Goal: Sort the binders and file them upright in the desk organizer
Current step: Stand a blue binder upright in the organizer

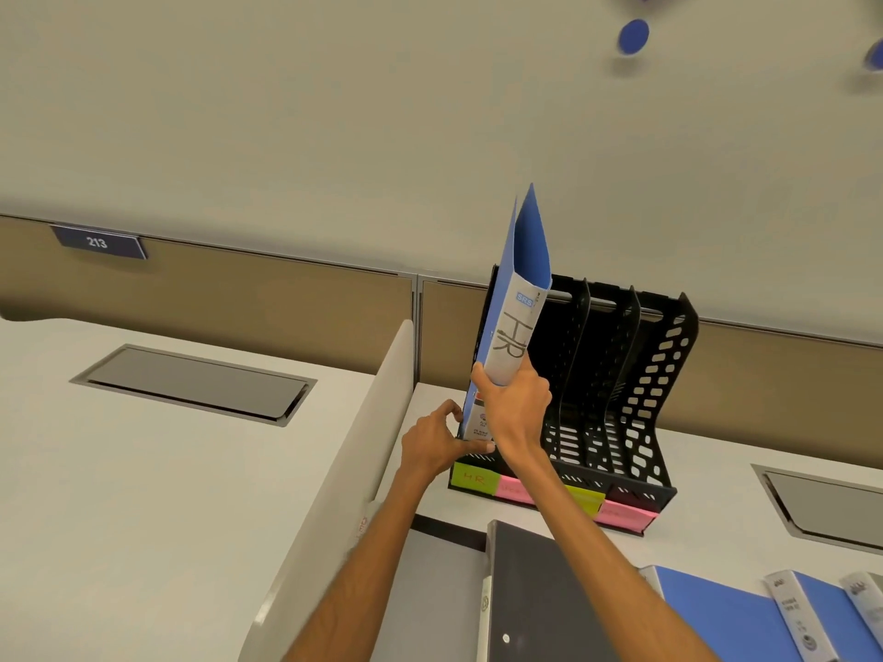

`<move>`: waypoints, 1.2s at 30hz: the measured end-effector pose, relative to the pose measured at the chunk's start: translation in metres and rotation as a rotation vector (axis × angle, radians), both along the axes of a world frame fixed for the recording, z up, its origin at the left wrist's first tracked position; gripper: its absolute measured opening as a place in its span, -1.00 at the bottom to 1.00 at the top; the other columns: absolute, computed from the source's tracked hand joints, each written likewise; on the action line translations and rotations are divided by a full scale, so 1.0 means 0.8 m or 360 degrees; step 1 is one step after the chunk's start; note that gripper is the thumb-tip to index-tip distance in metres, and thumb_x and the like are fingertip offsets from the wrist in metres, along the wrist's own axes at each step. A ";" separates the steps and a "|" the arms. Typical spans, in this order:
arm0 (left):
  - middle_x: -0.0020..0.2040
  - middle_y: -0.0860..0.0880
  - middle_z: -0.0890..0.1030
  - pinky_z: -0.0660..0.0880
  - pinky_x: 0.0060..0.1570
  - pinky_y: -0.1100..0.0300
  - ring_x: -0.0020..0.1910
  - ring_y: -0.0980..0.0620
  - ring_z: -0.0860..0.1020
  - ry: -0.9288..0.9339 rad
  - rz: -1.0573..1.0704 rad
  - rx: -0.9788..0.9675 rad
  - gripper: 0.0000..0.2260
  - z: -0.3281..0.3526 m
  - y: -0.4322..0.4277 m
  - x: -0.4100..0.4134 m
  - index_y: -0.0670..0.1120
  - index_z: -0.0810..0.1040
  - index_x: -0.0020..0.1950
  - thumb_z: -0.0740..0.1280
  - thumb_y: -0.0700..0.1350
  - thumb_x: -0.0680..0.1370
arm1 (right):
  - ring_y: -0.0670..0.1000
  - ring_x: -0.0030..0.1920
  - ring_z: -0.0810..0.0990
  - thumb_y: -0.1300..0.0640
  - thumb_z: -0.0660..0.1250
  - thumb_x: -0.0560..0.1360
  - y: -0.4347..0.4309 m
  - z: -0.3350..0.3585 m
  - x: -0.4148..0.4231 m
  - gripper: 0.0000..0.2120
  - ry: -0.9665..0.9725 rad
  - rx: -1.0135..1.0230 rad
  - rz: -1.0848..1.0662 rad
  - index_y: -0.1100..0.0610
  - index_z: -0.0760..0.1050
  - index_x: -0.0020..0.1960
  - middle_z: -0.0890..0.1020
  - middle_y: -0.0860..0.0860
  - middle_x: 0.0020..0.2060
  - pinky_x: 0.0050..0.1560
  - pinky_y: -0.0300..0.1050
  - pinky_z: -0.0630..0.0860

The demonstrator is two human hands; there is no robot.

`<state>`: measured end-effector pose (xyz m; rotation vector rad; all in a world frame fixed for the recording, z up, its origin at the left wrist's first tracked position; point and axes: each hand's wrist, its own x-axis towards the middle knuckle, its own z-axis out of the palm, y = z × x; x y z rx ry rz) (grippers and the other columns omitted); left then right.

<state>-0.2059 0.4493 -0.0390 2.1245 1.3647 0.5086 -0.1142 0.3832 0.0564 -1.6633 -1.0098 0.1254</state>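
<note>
A blue binder (525, 260) with "HR" on its white spine stands upright in the leftmost slot of the black desk organizer (664, 375). My right hand (513, 408) grips the spine at mid height. My left hand (437, 439) holds the binder's bottom corner at the organizer's front left, thumb and fingers pinched round it. Coloured labels line the organizer's front; the green one (473, 479) under this slot reads "HR". A black binder (535, 594) lies flat near me, and blue binders (736, 613) lie at the lower right.
A grey divider panel (344, 470) runs left of the organizer. Cable hatches (191, 382) sit in the left desk and at the right edge (826, 504). A brown partition (267, 289) backs the desks, with a "213" plate (98, 242).
</note>
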 end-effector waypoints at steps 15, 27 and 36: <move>0.06 0.04 0.55 0.56 -0.05 0.15 -0.01 0.00 0.62 -0.0148 0.0434 0.0151 -0.34 -0.017 -0.048 0.030 -0.03 0.43 0.27 0.25 0.44 0.40 | 0.01 0.04 0.64 -0.15 0.48 0.40 -0.004 0.000 0.015 -0.21 0.0067 0.0072 0.0003 0.07 0.18 0.46 0.57 0.05 0.23 -0.14 -0.27 0.55; 0.24 -0.05 0.45 0.54 0.08 0.07 0.15 -0.07 0.56 -0.0099 0.0424 0.0014 -0.45 -0.019 -0.056 0.041 -0.05 0.31 0.38 0.19 0.29 0.55 | 0.04 0.39 0.44 0.06 0.38 0.52 0.036 0.153 0.052 -0.80 -0.0835 0.0206 0.0423 0.06 0.67 0.10 0.55 0.10 0.31 0.43 0.18 0.33; 0.21 -0.03 0.58 0.57 0.06 0.04 0.07 -0.08 0.64 -0.0345 0.0519 -0.0023 -0.45 -0.027 -0.059 0.033 -0.01 0.29 0.29 0.31 0.30 0.48 | 0.10 0.40 0.41 -0.09 0.22 0.61 0.048 0.155 0.021 -0.64 -0.0659 -0.0011 0.0457 0.12 0.69 0.02 0.48 0.16 0.37 0.37 0.00 0.36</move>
